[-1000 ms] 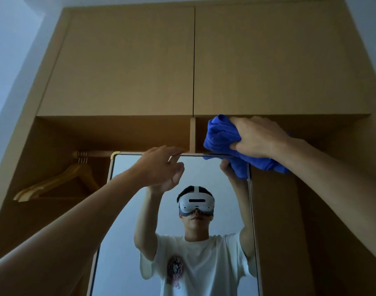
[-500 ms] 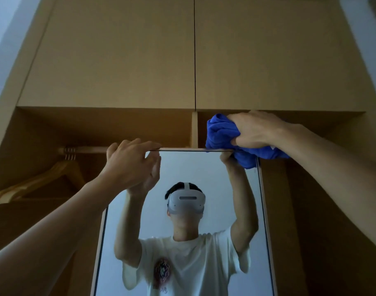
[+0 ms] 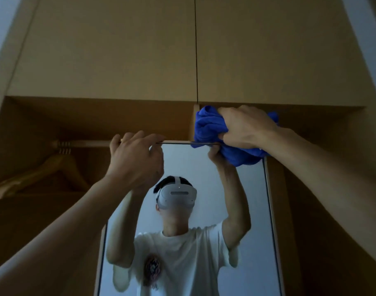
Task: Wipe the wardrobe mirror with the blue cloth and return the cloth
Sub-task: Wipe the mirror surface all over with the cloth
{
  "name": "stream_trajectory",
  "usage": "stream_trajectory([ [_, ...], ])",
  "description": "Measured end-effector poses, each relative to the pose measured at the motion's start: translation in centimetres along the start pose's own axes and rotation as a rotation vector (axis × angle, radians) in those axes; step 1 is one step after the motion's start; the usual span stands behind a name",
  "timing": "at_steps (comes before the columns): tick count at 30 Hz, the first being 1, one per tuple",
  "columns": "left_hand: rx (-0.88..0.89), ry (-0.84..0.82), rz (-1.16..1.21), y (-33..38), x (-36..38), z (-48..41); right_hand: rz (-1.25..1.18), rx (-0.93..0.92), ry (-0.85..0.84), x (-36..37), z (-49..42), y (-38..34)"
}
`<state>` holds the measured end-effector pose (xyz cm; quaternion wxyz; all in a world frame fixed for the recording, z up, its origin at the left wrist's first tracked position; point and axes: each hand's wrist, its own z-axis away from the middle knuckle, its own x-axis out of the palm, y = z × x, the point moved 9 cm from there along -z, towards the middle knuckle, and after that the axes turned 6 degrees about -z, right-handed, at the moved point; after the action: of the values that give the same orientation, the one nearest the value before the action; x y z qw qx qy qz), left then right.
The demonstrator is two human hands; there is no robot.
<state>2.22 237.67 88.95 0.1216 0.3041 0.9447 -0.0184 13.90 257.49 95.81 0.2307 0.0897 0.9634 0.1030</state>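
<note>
A tall wardrobe mirror (image 3: pixel 253 210) stands in front of me inside the open wardrobe. Its glass reflects a person with raised arms. My right hand (image 3: pixel 244 127) grips a bunched blue cloth (image 3: pixel 208 124) and presses it over the mirror's top right corner. My left hand (image 3: pixel 135 161) holds the mirror's top edge near its left corner, fingers curled over the rim. The cloth hides the top right corner of the glass.
Two closed upper cabinet doors (image 3: pixel 140 50) sit above the opening. A vertical divider (image 3: pixel 195 116) stands behind the cloth. On the left, a wooden rail (image 3: pixel 84 143) carries a wooden hanger (image 3: pixel 54 167). Wardrobe panels (image 3: pixel 321 210) flank the mirror on the right.
The view has drawn closer to the mirror. My left hand slid left along the top edge. My right hand with the cloth stays at the top right corner, raised slightly over the rim.
</note>
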Motion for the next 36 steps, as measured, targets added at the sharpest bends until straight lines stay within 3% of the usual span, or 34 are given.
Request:
stream_trajectory([
  [8,0.036,-0.047,0.035,-0.3,-1.0,0.1,-0.086,-0.107,-0.007,1.0,-2.8,-8.8],
  [11,0.036,-0.056,0.014,-0.9,-1.0,-0.3,-0.065,-0.076,-0.05,0.8,-2.2,-6.9],
  [17,0.012,-0.084,0.129,-1.9,-0.5,0.0,0.119,0.156,-0.166,0.1,0.4,2.1],
  [21,0.017,-0.088,0.155,-1.6,-0.8,0.2,0.116,0.15,-0.136,0.2,0.3,1.0],
  [30,0.007,-0.052,0.185,-2.2,-1.2,0.4,-0.027,-0.039,0.015,0.7,-2.3,-10.2],
  [33,-0.052,-0.072,0.103,-2.9,-0.8,0.5,-0.062,-0.088,0.081,0.2,-1.3,-9.8],
  [36,-0.088,-0.073,0.035,-3.1,-0.8,0.8,-0.024,-0.01,0.059,0.0,0.1,-5.0],
])
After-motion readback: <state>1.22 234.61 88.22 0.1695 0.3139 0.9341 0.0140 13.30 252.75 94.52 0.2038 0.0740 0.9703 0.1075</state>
